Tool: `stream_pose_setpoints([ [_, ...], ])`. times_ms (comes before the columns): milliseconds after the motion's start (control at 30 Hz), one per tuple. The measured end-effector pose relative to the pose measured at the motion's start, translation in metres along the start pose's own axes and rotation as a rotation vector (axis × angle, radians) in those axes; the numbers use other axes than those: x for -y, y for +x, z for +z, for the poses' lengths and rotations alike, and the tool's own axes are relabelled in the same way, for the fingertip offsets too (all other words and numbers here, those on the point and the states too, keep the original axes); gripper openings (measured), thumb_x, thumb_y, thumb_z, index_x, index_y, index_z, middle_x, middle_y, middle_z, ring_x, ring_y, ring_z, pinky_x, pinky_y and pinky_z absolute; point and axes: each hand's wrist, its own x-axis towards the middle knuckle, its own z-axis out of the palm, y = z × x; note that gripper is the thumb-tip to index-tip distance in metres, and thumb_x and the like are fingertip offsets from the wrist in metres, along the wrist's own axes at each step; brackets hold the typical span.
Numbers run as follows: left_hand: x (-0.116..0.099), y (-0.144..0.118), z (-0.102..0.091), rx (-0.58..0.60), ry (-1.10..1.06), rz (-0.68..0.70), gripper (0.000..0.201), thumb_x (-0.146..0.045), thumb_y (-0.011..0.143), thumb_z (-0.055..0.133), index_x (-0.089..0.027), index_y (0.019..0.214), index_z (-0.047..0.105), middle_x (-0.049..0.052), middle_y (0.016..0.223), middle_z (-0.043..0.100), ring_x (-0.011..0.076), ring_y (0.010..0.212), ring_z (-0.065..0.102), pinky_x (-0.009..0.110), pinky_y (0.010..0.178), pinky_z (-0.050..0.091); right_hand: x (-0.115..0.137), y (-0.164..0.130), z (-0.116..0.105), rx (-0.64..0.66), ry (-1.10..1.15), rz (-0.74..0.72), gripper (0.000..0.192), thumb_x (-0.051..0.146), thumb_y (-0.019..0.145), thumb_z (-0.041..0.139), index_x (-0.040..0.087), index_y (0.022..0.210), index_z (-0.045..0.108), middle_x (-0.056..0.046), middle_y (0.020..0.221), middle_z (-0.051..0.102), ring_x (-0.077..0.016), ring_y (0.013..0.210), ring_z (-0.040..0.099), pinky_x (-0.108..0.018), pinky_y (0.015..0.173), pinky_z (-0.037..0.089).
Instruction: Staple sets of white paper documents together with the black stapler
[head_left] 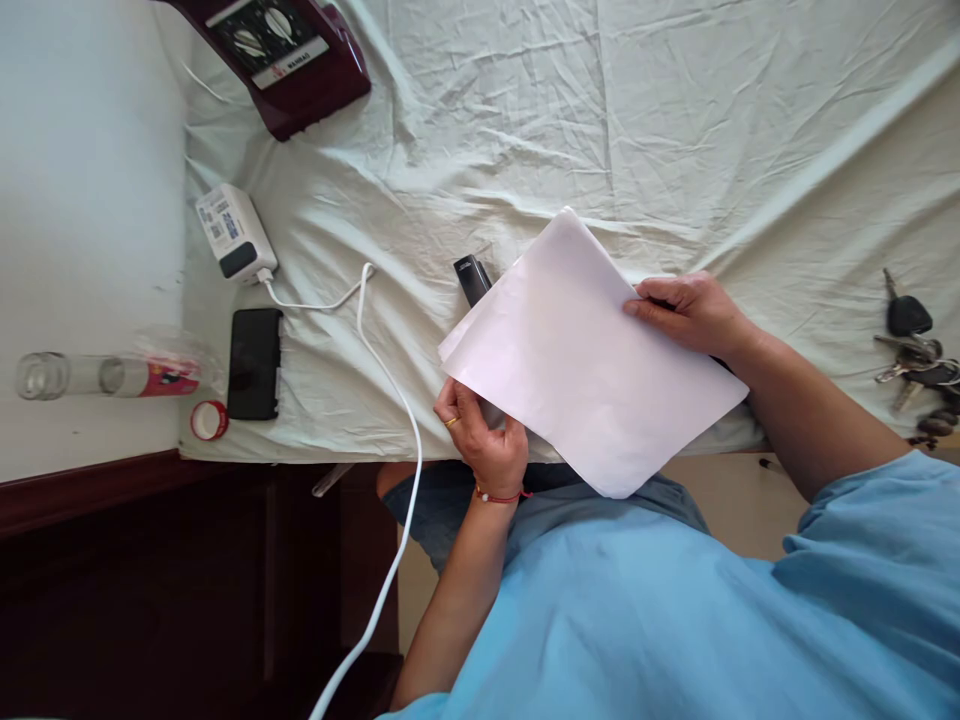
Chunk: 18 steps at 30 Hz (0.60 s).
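And there the right hand (682,308) pinched the white sheets (592,340) by one edge, thumb uppermost, apparently steadying them across the cloth-covered table's (675,150) near edge; the left hand (484,437) curled at the opposite edge, its hold hidden, I couldn't tell on what.

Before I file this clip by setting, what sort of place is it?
Probably a room at home, perhaps a small office: a cloth-covered table against a wall, with keys on it.

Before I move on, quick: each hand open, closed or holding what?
Left hand: curled at the near edge of the paper; grip partly hidden, cannot tell.
Right hand: closed, pinching the paper's right edge.
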Motion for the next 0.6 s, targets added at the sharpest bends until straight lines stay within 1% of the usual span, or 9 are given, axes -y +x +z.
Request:
stream_pose_setpoints([
  [67, -0.002, 0.003, 0.000, -0.011, -0.022, 0.032, 0.052, -0.025, 0.098, 0.074, -0.020, 0.150, 0.068, 0.017, 0.139, 0.059, 0.0321, 0.132, 0.064, 0.048, 0.110, 0.058, 0.000, 0.000, 0.000, 0.001, -0.003, -0.017, 0.042, 0.050, 0.103, 0.065, 0.025, 0.072, 0.050, 0.000, 0.065, 0.043, -0.0166, 0.062, 0.039, -0.039, 0.067, 0.034],
  [133, -0.004, 0.006, 0.000, -0.017, -0.040, 0.059, 0.038, -0.021, 0.095, 0.075, -0.020, 0.133, 0.077, 0.015, 0.135, 0.059, 0.0301, 0.127, 0.064, 0.047, 0.108, 0.058, 0.000, 0.000, 0.000, 0.002, 0.001, -0.024, 0.042, 0.050, 0.103, 0.064, 0.025, 0.072, 0.050, 0.000, 0.065, 0.044, -0.0165, 0.062, 0.039, -0.040, 0.067, 0.034],
  [233, -0.005, 0.006, -0.002, -0.025, -0.062, 0.072, 0.018, -0.015, 0.092, 0.075, -0.019, 0.108, 0.083, 0.011, 0.120, 0.061, 0.0246, 0.109, 0.065, 0.039, 0.093, 0.059, 0.000, 0.000, 0.000, -0.001, 0.008, -0.019, 0.042, 0.050, 0.103, 0.064, 0.025, 0.072, 0.050, 0.000, 0.065, 0.043, -0.0163, 0.062, 0.039, -0.039, 0.066, 0.033],
  [267, -0.004, 0.006, -0.002, -0.023, -0.077, 0.079, 0.014, -0.012, 0.093, 0.074, -0.019, 0.101, 0.084, 0.009, 0.112, 0.061, 0.0220, 0.101, 0.064, 0.036, 0.087, 0.058, 0.000, 0.001, 0.000, -0.004, 0.010, -0.020, 0.043, 0.050, 0.103, 0.065, 0.025, 0.072, 0.049, 0.001, 0.065, 0.042, -0.0162, 0.062, 0.038, -0.039, 0.066, 0.033],
  [333, -0.004, 0.003, -0.004, 0.001, -0.129, 0.116, 0.015, -0.010, 0.096, 0.072, -0.020, 0.094, 0.083, 0.005, 0.098, 0.062, 0.0180, 0.088, 0.062, 0.030, 0.078, 0.055, 0.000, 0.001, 0.000, -0.009, 0.007, -0.030, 0.044, 0.050, 0.103, 0.065, 0.025, 0.071, 0.047, 0.001, 0.064, 0.041, -0.0160, 0.062, 0.037, -0.039, 0.066, 0.032],
  [400, -0.004, 0.001, -0.007, 0.059, -0.190, 0.188, 0.019, -0.012, 0.102, 0.069, -0.020, 0.099, 0.085, 0.003, 0.089, 0.064, 0.0158, 0.080, 0.062, 0.028, 0.073, 0.054, 0.000, 0.001, 0.000, -0.010, 0.006, -0.044, 0.046, 0.050, 0.103, 0.066, 0.025, 0.070, 0.046, 0.001, 0.065, 0.041, -0.0160, 0.062, 0.037, -0.039, 0.067, 0.032],
  [500, -0.004, 0.002, -0.010, 0.179, -0.263, 0.306, 0.026, -0.023, 0.110, 0.067, -0.022, 0.126, 0.087, 0.003, 0.090, 0.068, 0.0141, 0.076, 0.063, 0.025, 0.071, 0.056, -0.002, 0.001, 0.000, -0.008, 0.017, -0.038, 0.047, 0.050, 0.103, 0.066, 0.025, 0.070, 0.045, 0.001, 0.065, 0.041, -0.0162, 0.063, 0.038, -0.039, 0.067, 0.032],
  [567, -0.005, 0.004, -0.011, 0.261, -0.308, 0.357, 0.035, -0.034, 0.113, 0.066, -0.023, 0.143, 0.082, 0.005, 0.094, 0.070, 0.0146, 0.079, 0.064, 0.025, 0.074, 0.059, -0.002, 0.000, 0.001, -0.008, 0.018, -0.022, 0.047, 0.050, 0.104, 0.066, 0.024, 0.070, 0.045, 0.001, 0.066, 0.040, -0.0162, 0.063, 0.037, -0.038, 0.066, 0.032],
  [600, -0.005, 0.006, -0.012, 0.297, -0.330, 0.373, 0.040, -0.039, 0.114, 0.065, -0.023, 0.148, 0.079, 0.006, 0.096, 0.071, 0.0155, 0.081, 0.066, 0.026, 0.076, 0.061, -0.002, 0.000, 0.001, -0.009, 0.017, -0.016, 0.048, 0.050, 0.104, 0.066, 0.024, 0.070, 0.044, 0.001, 0.066, 0.040, -0.0162, 0.063, 0.037, -0.038, 0.066, 0.031],
])
